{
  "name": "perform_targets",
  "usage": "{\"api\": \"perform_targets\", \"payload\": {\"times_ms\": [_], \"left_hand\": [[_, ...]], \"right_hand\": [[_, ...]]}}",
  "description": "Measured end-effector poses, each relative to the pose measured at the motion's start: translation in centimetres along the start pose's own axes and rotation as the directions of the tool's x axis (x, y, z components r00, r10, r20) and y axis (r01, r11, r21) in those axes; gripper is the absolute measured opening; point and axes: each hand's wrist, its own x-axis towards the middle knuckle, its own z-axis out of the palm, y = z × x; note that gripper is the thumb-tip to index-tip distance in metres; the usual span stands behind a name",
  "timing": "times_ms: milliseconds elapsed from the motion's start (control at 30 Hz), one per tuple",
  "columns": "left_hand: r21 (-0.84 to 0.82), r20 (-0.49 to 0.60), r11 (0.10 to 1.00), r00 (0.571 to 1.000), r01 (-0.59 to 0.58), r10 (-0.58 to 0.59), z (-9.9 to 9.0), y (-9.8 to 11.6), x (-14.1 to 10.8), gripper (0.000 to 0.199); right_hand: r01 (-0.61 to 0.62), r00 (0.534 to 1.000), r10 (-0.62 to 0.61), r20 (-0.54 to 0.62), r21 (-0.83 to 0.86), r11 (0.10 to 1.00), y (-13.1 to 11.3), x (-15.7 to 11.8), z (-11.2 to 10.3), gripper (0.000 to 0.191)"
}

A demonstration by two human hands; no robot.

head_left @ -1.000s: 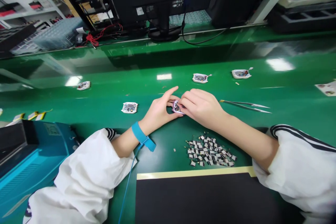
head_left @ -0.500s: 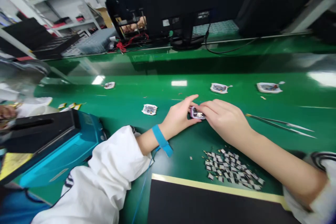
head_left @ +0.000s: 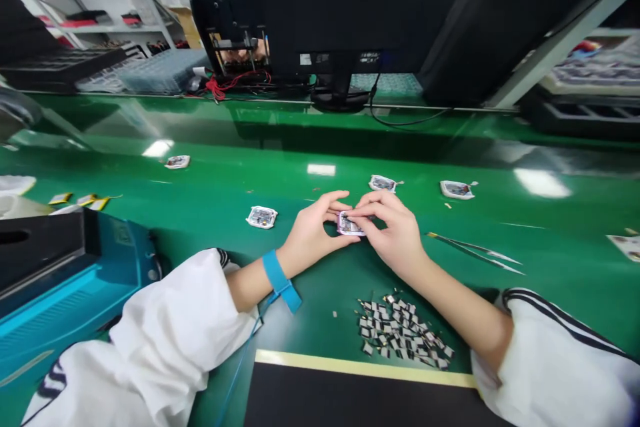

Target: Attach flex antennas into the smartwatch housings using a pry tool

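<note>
Above the green mat, a small watch case (head_left: 349,223) with a purple-white rim and electronics inside sits between my hands. My left hand (head_left: 311,230), wearing a blue wrist strap (head_left: 280,280), holds it from the left, with thumb below and fingers above. Bent over its right side, the fingertips of my right hand (head_left: 395,230) press together on the case; any small part under them is hidden. Nearer to me lies a pile of small grey parts with short leads (head_left: 400,330). Tweezers (head_left: 475,252) rest right of my right hand.
Open white cases with boards lie around: one left (head_left: 262,217), one far left (head_left: 178,162), two behind and right (head_left: 383,183) (head_left: 456,189). A black pad (head_left: 360,400) with yellow edging is in front. A blue-black machine (head_left: 115,260) stands left, a monitor (head_left: 345,13) at the back.
The view has turned to the right, so things on the mat appear farther left. My right hand's fingers now reach further over the watch case; my left hand keeps its hold.
</note>
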Motion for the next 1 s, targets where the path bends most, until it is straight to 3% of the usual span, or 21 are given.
{"api": "perform_targets", "payload": {"times_ms": [133,300,533,667,800,1000], "left_hand": [[-0.042,-0.006,0.999,1.0,-0.004,0.004,0.0,0.0,0.0,0.06],[-0.084,-0.031,0.996,0.999,-0.017,0.015,0.0,-0.1,0.0,0.059],[-0.05,0.068,0.998,0.997,0.031,-0.028,-0.3,-0.2,0.1,0.062],[-0.046,0.084,0.998,0.996,0.03,-0.026,-0.2,-0.4,0.1,0.057],[-0.062,0.05,0.995,0.996,0.08,-0.077,-0.2,-0.6,0.1,0.056],[-0.176,0.085,0.974,0.988,0.142,-0.129,-0.6,-0.1,0.1,0.065]], "right_hand": [[-0.09,0.996,0.09,0.003,0.062,0.994,-0.3,0.1,0.1,0.005],[-0.015,1.0,0.014,0.014,0.07,0.997,-0.3,0.0,-0.2,0.005],[0.076,0.992,-0.085,0.093,0.099,0.992,1.0,0.0,-0.3,0.007],[0.128,0.979,-0.119,0.163,-0.041,0.991,1.4,-0.5,-0.7,0.004],[0.196,0.949,-0.138,0.283,-0.189,0.962,1.1,-0.8,-1.2,0.018],[0.228,0.963,-0.178,0.2,-0.261,0.938,-0.1,-0.1,-1.4,0.014]]}}
